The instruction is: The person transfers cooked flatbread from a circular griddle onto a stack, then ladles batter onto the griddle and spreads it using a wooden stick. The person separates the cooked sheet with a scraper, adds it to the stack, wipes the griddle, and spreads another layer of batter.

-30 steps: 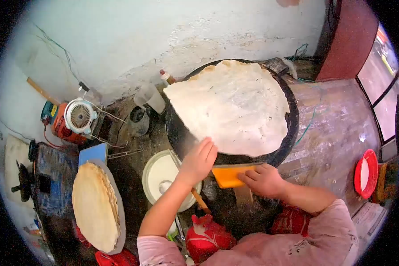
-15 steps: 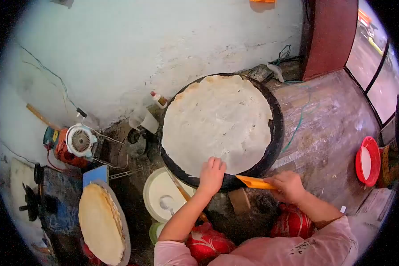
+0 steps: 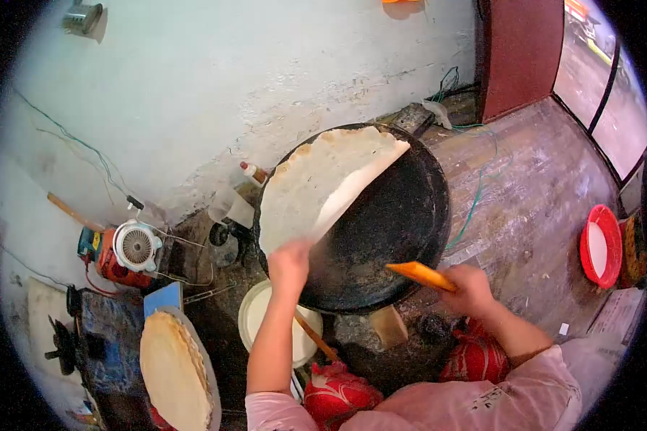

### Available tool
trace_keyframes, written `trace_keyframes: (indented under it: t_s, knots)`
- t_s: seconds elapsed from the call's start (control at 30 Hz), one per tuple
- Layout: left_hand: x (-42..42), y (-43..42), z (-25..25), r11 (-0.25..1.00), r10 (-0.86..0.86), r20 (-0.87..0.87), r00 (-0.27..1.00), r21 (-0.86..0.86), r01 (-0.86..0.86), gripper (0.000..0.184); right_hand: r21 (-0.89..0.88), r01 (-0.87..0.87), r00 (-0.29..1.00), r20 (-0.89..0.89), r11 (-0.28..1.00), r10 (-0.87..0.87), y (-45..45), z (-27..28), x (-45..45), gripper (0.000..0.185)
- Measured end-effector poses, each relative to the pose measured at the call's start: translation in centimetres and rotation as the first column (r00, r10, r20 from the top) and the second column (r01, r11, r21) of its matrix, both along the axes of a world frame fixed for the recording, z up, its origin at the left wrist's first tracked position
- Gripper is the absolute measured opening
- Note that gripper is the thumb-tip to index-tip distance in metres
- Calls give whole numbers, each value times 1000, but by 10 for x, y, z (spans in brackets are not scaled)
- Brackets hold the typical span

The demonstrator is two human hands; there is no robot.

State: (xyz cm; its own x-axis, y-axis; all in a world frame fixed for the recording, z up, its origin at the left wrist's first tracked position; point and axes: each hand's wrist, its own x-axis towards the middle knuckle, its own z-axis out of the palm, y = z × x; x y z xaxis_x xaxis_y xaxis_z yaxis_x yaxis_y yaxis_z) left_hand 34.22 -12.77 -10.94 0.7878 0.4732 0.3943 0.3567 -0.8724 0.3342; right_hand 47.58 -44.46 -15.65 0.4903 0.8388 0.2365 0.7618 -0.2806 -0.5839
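Observation:
A large thin flatbread (image 3: 305, 187) lies folded over on the left part of a round black griddle (image 3: 392, 215), whose right part is bare. My left hand (image 3: 289, 269) is closed on the flatbread's near edge, at the griddle's front left; the fingertips are slightly blurred. My right hand (image 3: 469, 289) grips an orange scraper (image 3: 423, 274), its blade pointing left over the griddle's front right rim. Below my left hand stands a white tub of pale batter (image 3: 255, 312), with a wooden handle (image 3: 315, 334) leaning out of it.
A stack of flatbreads (image 3: 172, 366) rests on a board at lower left. Behind it are a blower (image 3: 134, 246) and cables by the wall. A bottle (image 3: 253, 172) stands left of the griddle. A red basin (image 3: 600, 248) sits at far right, and a brown block (image 3: 389, 327) at the griddle's front.
The flatbread, spread over nearly the whole griddle before, has been pulled up from the right and folded to the left. My left hand moved left with its edge. The scraper stayed in my right hand.

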Motion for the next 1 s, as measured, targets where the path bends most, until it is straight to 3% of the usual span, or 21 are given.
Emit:
trace_keyframes:
  t_s: [0.07, 0.1, 0.13, 0.2, 0.27, 0.33, 0.37, 0.43, 0.47, 0.5, 0.53, 0.57, 0.6, 0.67, 0.7, 0.8, 0.83, 0.87, 0.93, 0.97, 1.0]
  knots:
    - [-11, -14, -7, 971, -49, -89, 995, 229, 68, 22, 19, 261, 929, -277, 965, -245, -4, -8, 5, 35]
    - [-16, -24, -15, 958, -109, -71, 991, 257, 124, 24, -76, 313, 865, -390, 947, -317, -10, -22, 11, 36]
    - [-21, -34, -24, 941, -169, -56, 984, 286, 178, 27, -73, 312, 865, -391, 947, -315, -14, -32, 15, 36]
    - [-29, -47, -50, 910, -279, -100, 955, 291, 296, 32, -12, 396, 678, -670, 918, -301, -22, -47, 20, 37]
    - [-39, -51, -71, 924, -289, -192, 938, 198, 326, 31, -58, 370, 689, -653, 927, -316, -26, -47, 23, 37]
    - [-39, -56, -56, 958, -258, -174, 950, 82, 275, 32, -52, 338, 692, -663, 940, -286, -25, -31, 22, 36]
    - [-44, -47, -71, 989, -137, -85, 987, -74, 130, 37, -41, 333, 724, -629, 942, -283, -26, -35, 22, 36]
    - [-51, -9, -115, 985, 171, 118, 978, -27, -169, 37, -28, 302, 701, -671, 953, -242, -24, -38, 20, 36]
    - [-53, 6, -104, 923, 317, -38, 948, -215, -318, 47, -11, 296, 675, -705, 955, -218, -23, -38, 20, 36]
    - [-40, 10, -65, 698, 474, -291, 831, -451, -556, 52, -9, 285, 676, -707, 958, -208, -22, -37, 20, 36]
    - [-48, 47, -101, 580, 553, -264, 790, -559, -593, 54, -4, 271, 688, -699, 962, -196, -21, -35, 20, 36]
    - [-51, 61, -134, 579, 728, -132, 673, -407, -706, 47, 1, 261, 698, -691, 965, -188, -22, -34, 21, 36]
    - [-51, 67, -129, 580, 729, -129, 673, -405, -706, 47, 3, 261, 698, -691, 965, -186, -22, -35, 21, 36]
    - [-45, 87, -116, 228, 679, -346, 648, -740, -633, 41, 27, 274, 711, -678, 961, -183, -24, -38, 23, 36]
    - [-36, 85, -111, 181, 747, -357, 561, -703, -688, 35, 29, 278, 711, -679, 960, -186, -26, -36, 24, 36]
    - [-45, 108, -131, 177, 672, -394, 627, -737, -653, 29, -26, 283, 742, -628, 959, -235, -31, -30, 26, 36]
    - [-46, 116, -153, 104, 741, -279, 611, -851, -515, 24, -9, 302, 729, -643, 953, -237, -35, -34, 28, 36]
    - [-52, 125, -169, 109, 739, -277, 614, -850, -515, 24, 7, 320, 714, -659, 947, -236, -36, -36, 29, 35]
    - [-65, 147, -193, 271, 500, -478, 722, -706, -654, 53, 38, 348, 699, -677, 937, -233, -36, -25, 31, 34]
    - [-71, 154, -207, 510, 438, -462, 771, -579, -636, 46, 62, 371, 683, -694, 926, -228, -36, -21, 31, 34]
    - [-64, 140, -185, 512, 437, -463, 772, -577, -636, 46, 63, 373, 682, -695, 926, -228, -38, -24, 33, 34]
